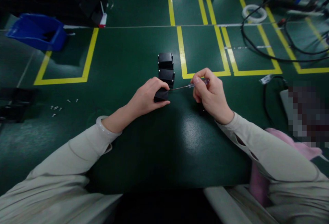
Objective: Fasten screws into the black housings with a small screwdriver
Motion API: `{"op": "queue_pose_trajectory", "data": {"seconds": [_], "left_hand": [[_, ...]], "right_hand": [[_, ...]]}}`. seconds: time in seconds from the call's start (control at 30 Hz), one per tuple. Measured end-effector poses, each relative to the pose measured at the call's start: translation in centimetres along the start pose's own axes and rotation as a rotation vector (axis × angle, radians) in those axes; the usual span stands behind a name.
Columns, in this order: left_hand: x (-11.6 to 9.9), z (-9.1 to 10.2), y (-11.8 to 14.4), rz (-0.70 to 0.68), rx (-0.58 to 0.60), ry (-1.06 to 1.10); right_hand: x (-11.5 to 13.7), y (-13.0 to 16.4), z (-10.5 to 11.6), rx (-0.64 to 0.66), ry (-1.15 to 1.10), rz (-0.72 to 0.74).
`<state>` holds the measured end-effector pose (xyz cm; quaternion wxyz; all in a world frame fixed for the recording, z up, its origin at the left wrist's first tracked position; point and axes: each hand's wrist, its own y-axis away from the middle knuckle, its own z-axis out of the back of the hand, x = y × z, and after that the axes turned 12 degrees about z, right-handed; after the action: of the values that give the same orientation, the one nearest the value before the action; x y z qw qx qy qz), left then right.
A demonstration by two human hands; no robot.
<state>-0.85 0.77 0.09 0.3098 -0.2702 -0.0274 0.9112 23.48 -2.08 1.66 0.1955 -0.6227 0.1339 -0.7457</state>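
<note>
My left hand (151, 95) grips a small black block (161, 95) between thumb and fingers, low over the green table. In my right hand (209, 92) is a screwdriver (190, 85) with a clear handle, held nearly level. Its thin shaft points left, and the tip meets the right side of the block near my left fingertips. Just beyond the held block, two similar black blocks (166, 59) stand in a line, with small silver screws showing at their sides. Several loose screws (56, 108) lie on the table, left of my left hand.
A blue bin (38, 32) stands at the back left beside dark equipment (84, 1). Black parts (12, 105) lie at the left edge. Yellow tape (205, 73) marks rectangles on the table. Black cable (257, 47), a white tape roll (254, 13) and a pink cloth (290, 141) are on the right.
</note>
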Motion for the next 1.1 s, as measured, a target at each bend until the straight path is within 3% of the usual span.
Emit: {"op": "queue_pose_trajectory", "data": {"seconds": [0.57,1.1], "left_hand": [[-0.1,0.05,0.0,-0.007,-0.007,-0.005],[-0.14,0.1,0.03,0.018,0.012,-0.007]], "right_hand": [[-0.12,0.02,-0.05,-0.02,-0.069,0.001],[0.12,-0.01,0.01,0.016,0.012,0.003]]}}
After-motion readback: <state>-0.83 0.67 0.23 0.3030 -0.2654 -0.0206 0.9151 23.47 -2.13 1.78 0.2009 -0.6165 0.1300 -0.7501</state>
